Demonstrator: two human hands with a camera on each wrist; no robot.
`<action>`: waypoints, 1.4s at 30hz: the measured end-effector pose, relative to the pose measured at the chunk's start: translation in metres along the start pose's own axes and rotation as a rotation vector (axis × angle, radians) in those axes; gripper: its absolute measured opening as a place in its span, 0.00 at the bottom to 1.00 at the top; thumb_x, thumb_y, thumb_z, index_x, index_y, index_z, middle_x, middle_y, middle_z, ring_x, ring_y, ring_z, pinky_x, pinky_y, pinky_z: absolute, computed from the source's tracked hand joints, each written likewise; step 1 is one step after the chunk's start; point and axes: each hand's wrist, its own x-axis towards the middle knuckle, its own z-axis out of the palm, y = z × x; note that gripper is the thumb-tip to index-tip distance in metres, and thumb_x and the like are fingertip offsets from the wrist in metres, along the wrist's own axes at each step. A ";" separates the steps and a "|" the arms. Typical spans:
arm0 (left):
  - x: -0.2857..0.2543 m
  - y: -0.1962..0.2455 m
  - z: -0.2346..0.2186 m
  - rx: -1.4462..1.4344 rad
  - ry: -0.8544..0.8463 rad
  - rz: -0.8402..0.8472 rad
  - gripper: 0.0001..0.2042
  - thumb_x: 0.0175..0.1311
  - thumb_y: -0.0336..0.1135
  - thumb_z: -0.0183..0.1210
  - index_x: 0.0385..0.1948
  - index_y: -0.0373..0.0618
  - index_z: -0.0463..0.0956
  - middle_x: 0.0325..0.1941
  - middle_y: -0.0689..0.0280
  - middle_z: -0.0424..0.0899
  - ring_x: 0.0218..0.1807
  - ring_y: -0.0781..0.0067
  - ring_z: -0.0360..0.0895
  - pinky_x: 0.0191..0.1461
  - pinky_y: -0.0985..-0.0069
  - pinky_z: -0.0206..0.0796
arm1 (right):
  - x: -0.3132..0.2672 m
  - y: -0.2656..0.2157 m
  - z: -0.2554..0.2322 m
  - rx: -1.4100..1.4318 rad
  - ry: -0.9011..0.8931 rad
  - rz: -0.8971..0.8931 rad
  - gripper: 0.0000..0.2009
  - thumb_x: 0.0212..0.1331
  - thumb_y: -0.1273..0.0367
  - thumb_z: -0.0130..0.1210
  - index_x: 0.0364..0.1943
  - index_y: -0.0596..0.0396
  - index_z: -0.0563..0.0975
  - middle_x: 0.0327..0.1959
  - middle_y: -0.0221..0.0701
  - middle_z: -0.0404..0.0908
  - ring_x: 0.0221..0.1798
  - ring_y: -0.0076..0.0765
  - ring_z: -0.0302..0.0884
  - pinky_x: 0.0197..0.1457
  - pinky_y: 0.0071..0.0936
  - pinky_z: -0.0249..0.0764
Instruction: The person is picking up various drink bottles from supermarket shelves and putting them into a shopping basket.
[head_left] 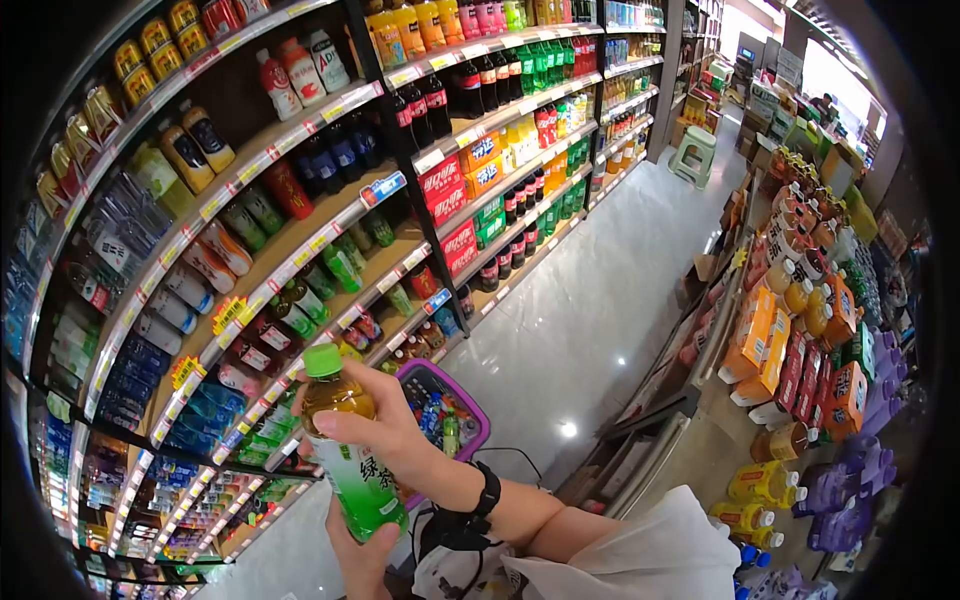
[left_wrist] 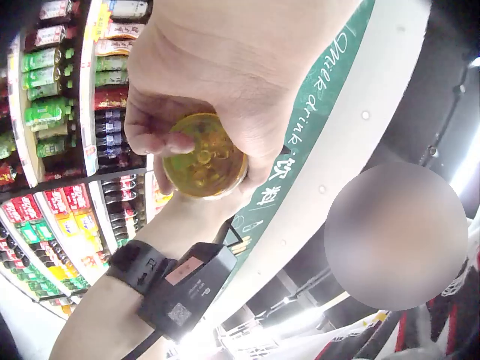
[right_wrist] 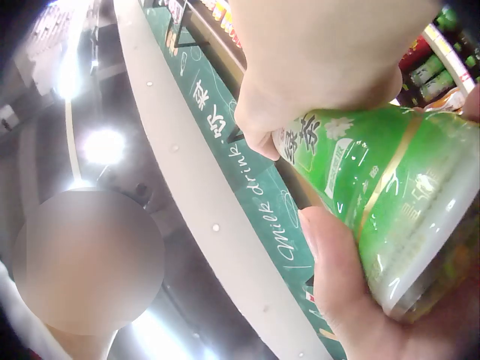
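Observation:
A bottle of green tea (head_left: 365,480) with a green cap (head_left: 322,360) and a white-and-green label is held tilted in front of the shelves. My right hand (head_left: 385,420) grips its upper part below the cap, thumb across the front. Lower down, my left hand (head_left: 365,555) holds the bottle near its base, with the thumb on its side. The round brown underside of the bottle (left_wrist: 204,156) shows in the left wrist view. In the right wrist view the green label (right_wrist: 360,165) lies between the two hands.
Drink shelves (head_left: 290,140) curve along the left and ahead. A purple basket (head_left: 478,405) with several drinks stands on the floor below the hands. To the right, a long counter (head_left: 640,470) carries bottles and packs. A green stool (head_left: 692,155) stands farther along the aisle floor (head_left: 600,250).

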 end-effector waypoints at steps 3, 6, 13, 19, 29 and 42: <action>0.002 0.005 0.000 -0.005 -0.073 0.010 0.40 0.47 0.49 0.73 0.59 0.33 0.68 0.47 0.57 0.82 0.45 0.65 0.83 0.50 0.69 0.75 | -0.001 -0.004 0.002 -0.036 -0.020 -0.012 0.25 0.58 0.67 0.64 0.58 0.62 0.71 0.47 0.37 0.81 0.40 0.31 0.83 0.46 0.30 0.83; 0.005 0.001 -0.008 0.020 -0.086 0.041 0.40 0.47 0.49 0.73 0.60 0.33 0.68 0.47 0.58 0.82 0.46 0.66 0.82 0.51 0.70 0.74 | -0.001 -0.002 0.003 0.025 -0.024 -0.015 0.26 0.58 0.67 0.65 0.59 0.62 0.70 0.47 0.37 0.81 0.41 0.31 0.83 0.45 0.31 0.82; -0.009 -0.035 -0.039 0.079 0.067 0.047 0.46 0.48 0.50 0.73 0.67 0.35 0.61 0.56 0.57 0.77 0.54 0.64 0.78 0.58 0.67 0.72 | -0.002 0.008 0.002 -0.071 -0.080 -0.012 0.28 0.59 0.65 0.66 0.61 0.62 0.69 0.47 0.35 0.80 0.40 0.29 0.82 0.45 0.28 0.81; -0.008 -0.032 -0.038 0.083 0.018 0.025 0.51 0.48 0.53 0.74 0.71 0.34 0.56 0.60 0.55 0.74 0.59 0.61 0.76 0.62 0.64 0.71 | -0.004 0.015 0.001 -0.141 -0.070 -0.090 0.25 0.59 0.65 0.67 0.59 0.58 0.73 0.43 0.28 0.81 0.45 0.22 0.78 0.51 0.25 0.75; -0.008 0.002 -0.017 0.127 -0.127 -0.011 0.27 0.59 0.31 0.69 0.60 0.37 0.70 0.45 0.64 0.78 0.43 0.73 0.76 0.49 0.75 0.72 | -0.008 0.001 0.002 -0.138 -0.027 -0.099 0.34 0.59 0.63 0.65 0.69 0.59 0.65 0.48 0.34 0.81 0.47 0.26 0.78 0.53 0.26 0.74; 0.003 -0.004 -0.017 0.007 -0.158 -0.032 0.37 0.46 0.46 0.77 0.56 0.37 0.72 0.45 0.64 0.83 0.45 0.75 0.80 0.51 0.74 0.73 | -0.008 0.005 -0.002 -0.161 -0.001 -0.019 0.37 0.57 0.65 0.65 0.71 0.61 0.63 0.47 0.42 0.81 0.38 0.40 0.85 0.44 0.34 0.82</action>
